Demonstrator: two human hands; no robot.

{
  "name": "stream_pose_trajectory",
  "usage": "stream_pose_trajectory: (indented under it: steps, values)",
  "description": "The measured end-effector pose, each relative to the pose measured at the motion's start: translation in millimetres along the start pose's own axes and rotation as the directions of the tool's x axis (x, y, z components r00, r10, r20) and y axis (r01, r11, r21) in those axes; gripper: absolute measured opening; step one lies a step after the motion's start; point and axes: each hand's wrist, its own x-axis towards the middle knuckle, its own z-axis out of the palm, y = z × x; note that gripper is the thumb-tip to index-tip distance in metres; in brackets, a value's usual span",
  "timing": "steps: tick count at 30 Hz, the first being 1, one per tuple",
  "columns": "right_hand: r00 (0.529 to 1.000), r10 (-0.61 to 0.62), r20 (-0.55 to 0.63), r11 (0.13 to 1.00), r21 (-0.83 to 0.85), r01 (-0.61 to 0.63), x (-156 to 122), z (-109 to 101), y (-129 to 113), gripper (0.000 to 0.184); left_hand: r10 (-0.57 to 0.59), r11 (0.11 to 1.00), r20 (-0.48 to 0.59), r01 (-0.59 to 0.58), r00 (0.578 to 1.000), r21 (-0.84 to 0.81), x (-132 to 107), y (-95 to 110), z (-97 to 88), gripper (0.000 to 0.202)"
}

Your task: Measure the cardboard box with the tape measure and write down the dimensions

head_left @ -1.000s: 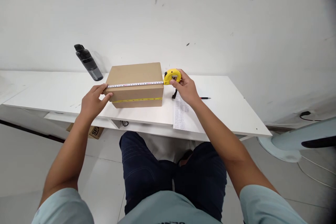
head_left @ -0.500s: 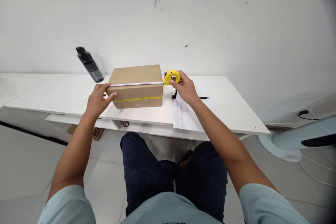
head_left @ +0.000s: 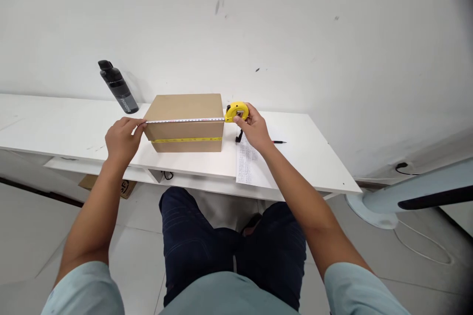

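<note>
A brown cardboard box (head_left: 185, 130) stands on the white desk, a yellow printed strip running along its front side. Across its top near the front edge stretches the white blade of a tape measure (head_left: 242, 108). My right hand (head_left: 256, 128) grips the yellow case just past the box's right edge, its black strap hanging below. At the left front corner, my left hand (head_left: 123, 139) pinches the blade's end between thumb and fingers. Under my right hand lies a sheet of handwritten paper (head_left: 247, 165) with a dark pen (head_left: 280, 142) on it.
A dark water bottle (head_left: 118, 88) stands behind the box on the left, near the wall. The white desk (head_left: 314, 157) has a lower shelf. Another carton (head_left: 127, 188) sits on the floor below. A pale blue appliance (head_left: 384, 202) with a cable stands at the right.
My left thumb has left the box's front and closed with the fingers at the blade's end. My right hand still holds the case. The view has shifted slightly.
</note>
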Motion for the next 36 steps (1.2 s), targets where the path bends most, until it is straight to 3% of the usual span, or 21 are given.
stream_pose_trajectory:
  steps: [5,9,12,15,21,26,29,30,31,34,36]
  values:
    - [0.996,0.0,-0.085,0.997,0.078,0.007,-16,-4,-10,0.07,0.154,0.982,-0.013,-0.151,0.988,0.117,-17,21,-18.7,0.039]
    - [0.987,0.044,-0.157,0.982,0.186,-0.014,-50,-9,-29,0.063,0.392,0.916,-0.048,-0.386,0.919,0.106,-52,62,-24.3,0.024]
    - [0.983,0.129,-0.127,0.969,0.228,-0.098,-79,-6,-41,0.062,0.582,0.813,-0.094,-0.582,0.808,0.032,-74,99,-10.8,0.016]
    - [0.968,0.235,-0.093,0.943,0.261,-0.204,-103,2,-50,0.062,0.694,0.703,-0.194,-0.711,0.694,-0.027,-84,130,10.0,0.025]
    - [0.943,0.321,-0.093,0.915,0.287,-0.283,-129,2,-49,0.059,0.805,0.535,-0.2,-0.829,0.558,-0.161,-84,171,49.7,0.031]
    - [0.866,0.401,-0.3,0.881,0.386,-0.274,-153,-13,-36,0.058,0.876,0.444,-0.111,-0.874,0.47,-0.199,-89,198,75.6,0.04]
    - [0.798,0.438,-0.412,0.85,0.478,-0.22,-174,-27,-29,0.047,0.906,0.403,-0.032,-0.883,0.422,-0.241,-78,208,79.2,0.069]
    - [0.776,0.446,-0.447,0.843,0.501,-0.196,-181,-33,-28,0.044,0.898,0.427,0.001,-0.869,0.441,-0.251,-71,209,78.6,0.075]
    - [0.754,0.45,-0.478,0.839,0.516,-0.173,-187,-41,-26,0.043,0.87,0.484,0.037,-0.839,0.491,-0.248,-61,211,77.7,0.076]
    - [0.703,0.425,-0.57,0.854,0.51,-0.103,-201,-67,-23,0.04,0.629,0.777,0.119,-0.616,0.768,-0.129,-25,215,76.3,0.067]
    - [0.672,0.383,-0.634,0.877,0.478,-0.049,-206,-82,-21,0.04,0.396,0.918,0.121,-0.397,0.91,-0.018,-3,218,77.7,0.065]
